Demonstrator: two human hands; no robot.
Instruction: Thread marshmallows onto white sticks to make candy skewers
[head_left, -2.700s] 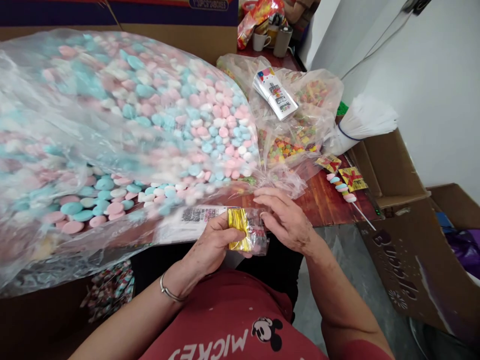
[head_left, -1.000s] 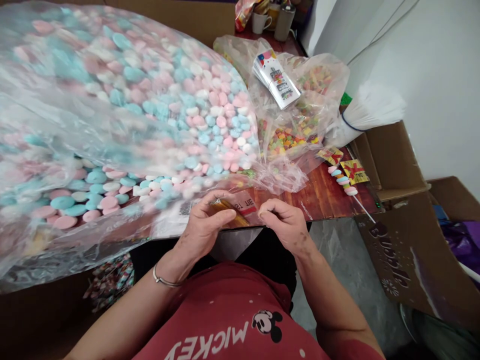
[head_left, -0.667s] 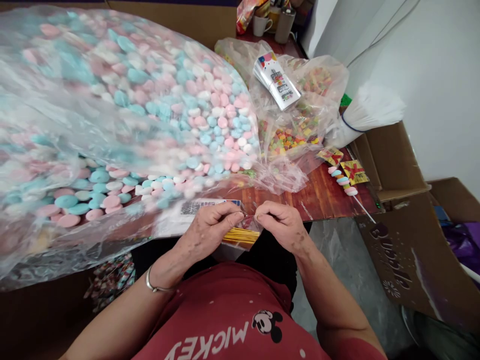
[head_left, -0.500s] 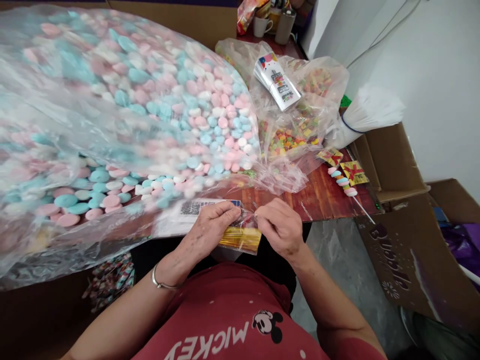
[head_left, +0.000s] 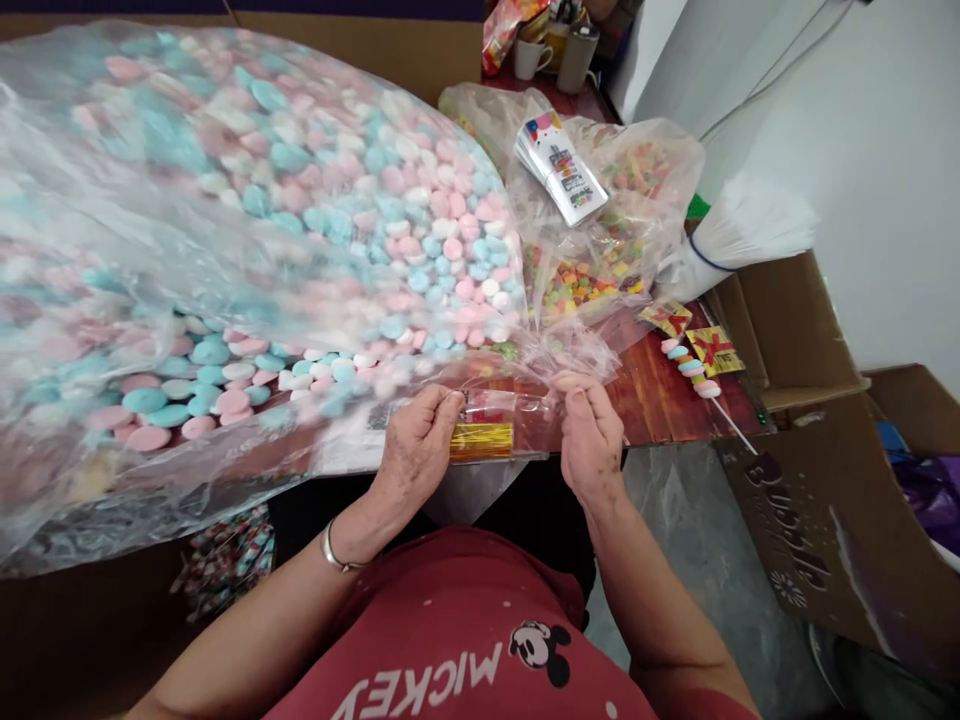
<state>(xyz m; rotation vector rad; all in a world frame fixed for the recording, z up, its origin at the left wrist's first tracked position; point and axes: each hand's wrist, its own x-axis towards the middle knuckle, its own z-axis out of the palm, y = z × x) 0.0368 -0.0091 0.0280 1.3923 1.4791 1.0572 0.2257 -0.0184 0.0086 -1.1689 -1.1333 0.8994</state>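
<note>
- A small clear packet point(head_left: 501, 420) of gold twist ties point(head_left: 481, 440) is stretched flat between both hands at the near edge of the bench point(head_left: 652, 395), just above the lap.
- The left hand point(head_left: 414, 448) pinches the packet's left end in its fingers; the right hand point(head_left: 590, 440) pinches the right end likewise, both clenched on the film.
- The ties sit bunched as one shiny gold bundle at the packet's left half, under a red-printed strip.
- The bench is dark reddish wood grain; a white wall stands to the right, with brown cardboard boxes point(head_left: 787, 330) below it.
- One huge clear bag of pink, blue and white candy discs point(head_left: 247, 250) covers most of the bench.
- One smaller bag of mixed coloured sweets point(head_left: 592, 270) lies beside it, a stack of printed cards point(head_left: 561, 170) on top.
- One candy skewer point(head_left: 694, 372) and two yellow-red wrappers point(head_left: 712, 348) lie near the right edge.
</note>
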